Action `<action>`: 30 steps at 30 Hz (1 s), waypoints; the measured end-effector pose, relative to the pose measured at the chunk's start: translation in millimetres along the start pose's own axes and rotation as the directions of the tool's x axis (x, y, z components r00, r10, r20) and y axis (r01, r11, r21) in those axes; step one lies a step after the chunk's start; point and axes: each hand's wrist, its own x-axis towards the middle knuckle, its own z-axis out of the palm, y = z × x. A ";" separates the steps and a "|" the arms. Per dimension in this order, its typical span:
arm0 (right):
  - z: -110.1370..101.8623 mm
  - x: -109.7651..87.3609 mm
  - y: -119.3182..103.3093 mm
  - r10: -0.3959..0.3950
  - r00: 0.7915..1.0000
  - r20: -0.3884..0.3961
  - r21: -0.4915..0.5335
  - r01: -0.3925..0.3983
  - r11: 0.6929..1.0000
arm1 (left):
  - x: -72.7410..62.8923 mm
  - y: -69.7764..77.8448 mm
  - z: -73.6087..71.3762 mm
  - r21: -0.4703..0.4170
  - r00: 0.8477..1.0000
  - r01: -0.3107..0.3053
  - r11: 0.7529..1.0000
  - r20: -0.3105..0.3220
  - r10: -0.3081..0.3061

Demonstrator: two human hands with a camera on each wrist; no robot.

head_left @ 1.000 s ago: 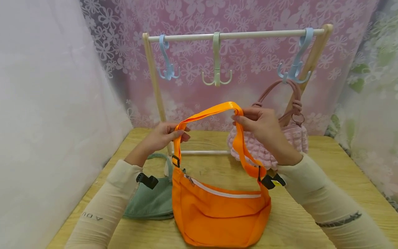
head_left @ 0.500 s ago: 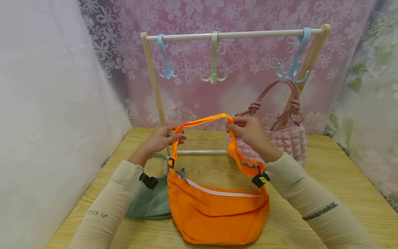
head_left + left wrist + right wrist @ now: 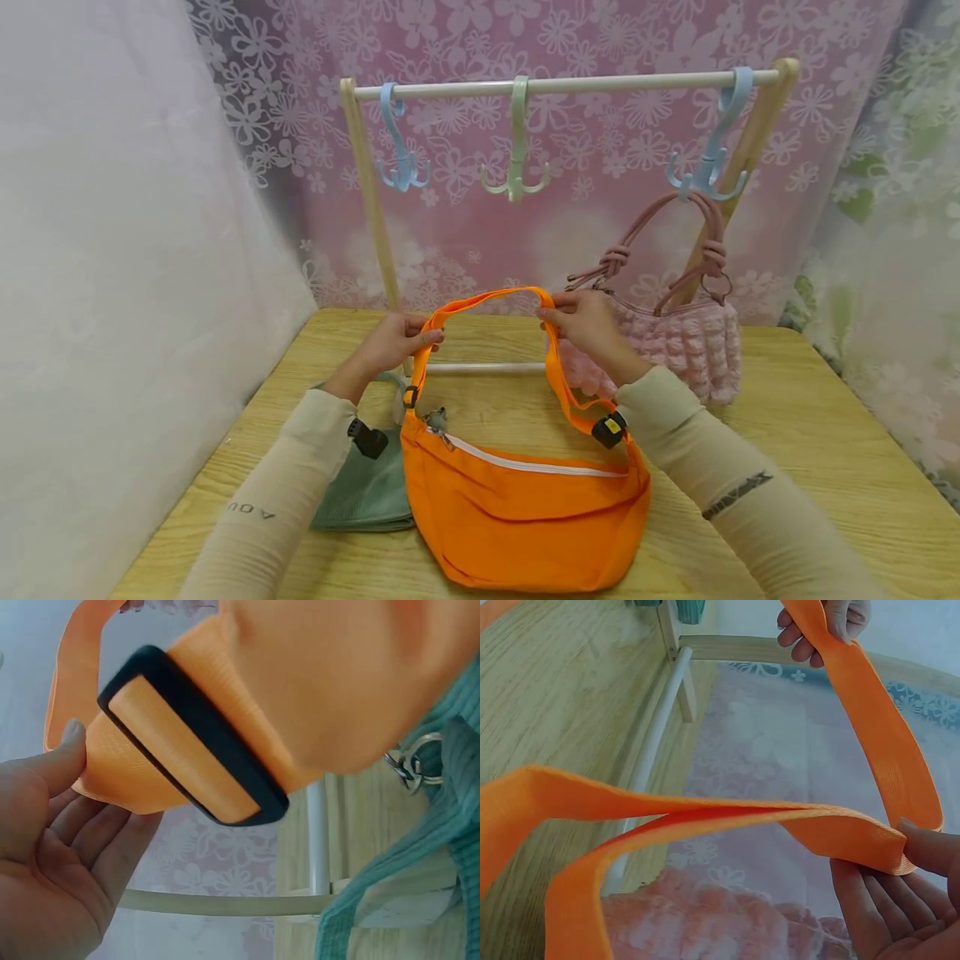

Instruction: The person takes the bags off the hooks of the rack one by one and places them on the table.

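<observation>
An orange shoulder bag (image 3: 525, 533) with a white zipper rests on the wooden table, its strap (image 3: 487, 297) raised into an arch. My left hand (image 3: 393, 342) pinches the strap's left side between thumb and fingers, above a black buckle (image 3: 195, 735) seen large in the left wrist view. At the strap's right bend, my right hand (image 3: 588, 327) pinches it the same way; in the right wrist view the thumb and fingers of that right hand (image 3: 900, 900) hold the folded webbing. Behind the bag's left side lies a green corduroy bag (image 3: 363, 492), partly covered.
A rack with a white rail (image 3: 585, 82) stands at the back. On it hang a blue hook (image 3: 403, 142), a green hook (image 3: 517, 142) and another blue hook (image 3: 712, 142). A fluffy pink bag (image 3: 690, 342) hangs by its handle from the right hook.
Both hands have lowered a little with the strap, and the right hand has come leftward. The strap's arch is lower and narrower; the orange bag has shifted slightly left.
</observation>
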 end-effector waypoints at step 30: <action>65.5 22.0 35.3 0.021 0.995 0.098 -0.275 0.006 0.961 | 13.9 -23.4 32.2 0.164 0.974 0.065 0.984 0.204 -0.098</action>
